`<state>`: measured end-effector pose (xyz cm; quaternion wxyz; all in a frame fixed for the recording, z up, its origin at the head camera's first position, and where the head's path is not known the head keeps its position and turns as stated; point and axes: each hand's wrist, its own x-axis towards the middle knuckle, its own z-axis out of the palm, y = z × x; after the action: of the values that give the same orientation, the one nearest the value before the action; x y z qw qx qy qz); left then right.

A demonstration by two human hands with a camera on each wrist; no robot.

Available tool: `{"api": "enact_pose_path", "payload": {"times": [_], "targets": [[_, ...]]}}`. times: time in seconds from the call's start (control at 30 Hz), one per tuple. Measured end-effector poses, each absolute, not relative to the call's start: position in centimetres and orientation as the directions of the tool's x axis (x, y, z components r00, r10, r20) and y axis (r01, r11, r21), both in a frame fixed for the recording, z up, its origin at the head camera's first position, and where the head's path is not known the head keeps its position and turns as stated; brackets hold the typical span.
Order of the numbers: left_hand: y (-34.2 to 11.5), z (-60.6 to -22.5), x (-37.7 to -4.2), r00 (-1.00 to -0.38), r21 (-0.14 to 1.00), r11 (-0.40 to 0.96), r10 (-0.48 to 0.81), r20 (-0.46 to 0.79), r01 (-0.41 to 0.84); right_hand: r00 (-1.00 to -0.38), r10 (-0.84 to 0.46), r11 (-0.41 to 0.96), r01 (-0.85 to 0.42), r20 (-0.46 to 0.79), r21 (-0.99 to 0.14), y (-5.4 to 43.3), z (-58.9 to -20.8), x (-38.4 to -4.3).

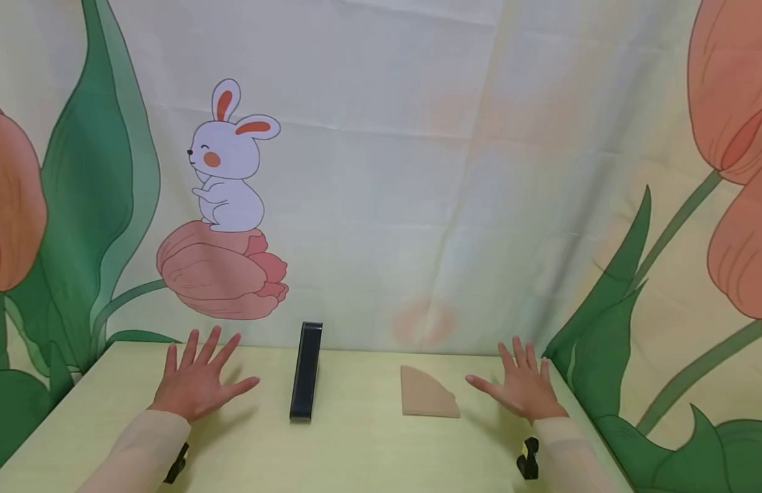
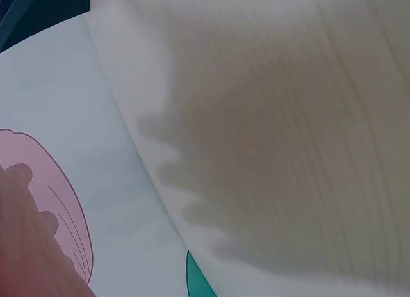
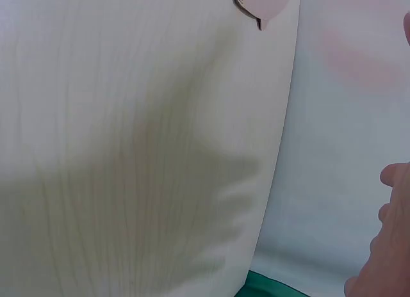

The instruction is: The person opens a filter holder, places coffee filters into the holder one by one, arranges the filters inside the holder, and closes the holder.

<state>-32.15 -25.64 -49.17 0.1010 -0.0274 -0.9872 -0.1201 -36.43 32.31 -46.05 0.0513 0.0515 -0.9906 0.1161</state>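
My left hand is held above the left of the table with its fingers spread, holding nothing. Above the right side, my right hand is spread in the same way and also holds nothing. Between them, nearer the left hand, lies a long dark bar-shaped object; its kind cannot be told. A flat tan fan-shaped piece lies nearest the right hand, left of its thumb. Part of that piece shows at the top of the right wrist view. In the left wrist view, part of the left hand appears at the lower left.
The pale wood-grain table ends at a hanging cloth printed with a rabbit, tulips and leaves. Black wrist mounts sit below both sleeves. Shadows of the hands fall on the tabletop.
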Motion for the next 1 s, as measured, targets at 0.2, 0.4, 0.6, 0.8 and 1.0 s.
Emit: {"api": "enact_pose_path", "payload": {"times": [0.2,0.4,0.6,0.8,1.0], "targets": [[-25.6,-49.1,-32.1,-0.977,0.230,0.970,0.029,0.211,0.079,-0.988,-0.099,0.960,-0.125,0.115,-0.251,32.2,-46.4,-36.8],[-25.6,-49.4,-32.4,-0.979,0.243,0.966,0.034,0.201,0.083,-0.986,-0.127,0.928,-0.157,0.109,-0.338,31.8,-47.0,-37.0],[-25.4,-49.5,-32.5,-0.972,0.250,0.960,0.073,0.222,0.129,-0.988,-0.126,0.895,-0.151,0.088,-0.420,30.7,-47.3,-36.7],[-25.0,-49.4,-32.7,-0.969,0.327,0.928,0.104,0.226,0.176,-0.989,-0.117,0.839,-0.147,0.090,-0.524,29.3,-48.2,-36.4],[-24.7,-49.7,-32.9,-0.963,0.386,0.898,0.119,0.244,0.209,-0.984,-0.116,0.788,-0.172,0.132,-0.591,27.6,-49.3,-36.3]]}}
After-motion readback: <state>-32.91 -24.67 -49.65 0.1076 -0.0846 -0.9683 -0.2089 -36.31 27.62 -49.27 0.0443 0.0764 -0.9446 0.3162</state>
